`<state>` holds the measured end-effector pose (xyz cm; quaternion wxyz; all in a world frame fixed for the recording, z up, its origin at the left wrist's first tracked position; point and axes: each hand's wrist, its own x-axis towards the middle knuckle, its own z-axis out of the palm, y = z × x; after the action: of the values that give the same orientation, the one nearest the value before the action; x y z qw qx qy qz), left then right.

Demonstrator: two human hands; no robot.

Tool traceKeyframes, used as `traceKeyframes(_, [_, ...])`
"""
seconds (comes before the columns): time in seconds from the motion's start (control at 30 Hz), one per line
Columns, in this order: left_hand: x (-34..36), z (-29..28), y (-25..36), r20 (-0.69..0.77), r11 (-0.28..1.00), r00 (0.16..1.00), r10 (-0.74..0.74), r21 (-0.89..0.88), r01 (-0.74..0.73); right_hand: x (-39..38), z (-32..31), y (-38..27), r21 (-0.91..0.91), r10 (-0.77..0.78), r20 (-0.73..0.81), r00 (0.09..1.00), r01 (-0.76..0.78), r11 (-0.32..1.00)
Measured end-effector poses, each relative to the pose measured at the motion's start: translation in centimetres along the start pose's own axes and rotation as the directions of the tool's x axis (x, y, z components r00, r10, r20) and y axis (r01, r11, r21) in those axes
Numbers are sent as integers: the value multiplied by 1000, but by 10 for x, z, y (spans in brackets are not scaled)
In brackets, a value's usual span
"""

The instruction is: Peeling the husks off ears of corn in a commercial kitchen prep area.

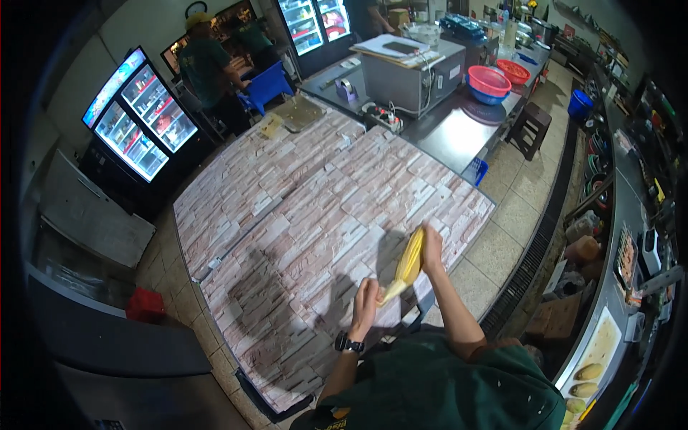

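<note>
A long yellow pleated bundle (409, 265) is stretched at a slant between my hands, above the near right part of a table (308, 215) with a stone-pattern cover. Whether it is cloth or plastic, I cannot make out. My left hand (367, 301), a dark watch on its wrist, is closed on the paler, narrow lower end. At the wider upper end, my right hand (432, 247) is closed round the edge, its fingers partly hidden. Beneath the bundle a pale, see-through sheet seems to show near the table's edge.
A steel counter (446, 136) beyond the table carries a grey metal box (416, 75) and red and blue basins (489, 82). A brown stool (529, 130) stands beside it. Two people are by a blue chair (269, 87) at the far left. Shelving lines my right.
</note>
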<state>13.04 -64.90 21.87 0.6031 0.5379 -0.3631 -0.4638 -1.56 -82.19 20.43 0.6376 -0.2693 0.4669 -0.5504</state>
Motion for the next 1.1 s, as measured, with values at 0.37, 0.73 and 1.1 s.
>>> traceKeyframes(0.37, [30,14,-1,69,870,975,209,442,-218,-75,18,13,-366,-331,480,812,529,766])
traceKeyframes(0.73, [32,18,2,-135,818,918,373,515,-257,-77,20,14,-346,-353,516,780,567,748])
traceKeyframes(1.1, [54,14,3,-311,993,946,86,103,-57,-77,-6,40,-292,-339,480,809,512,808])
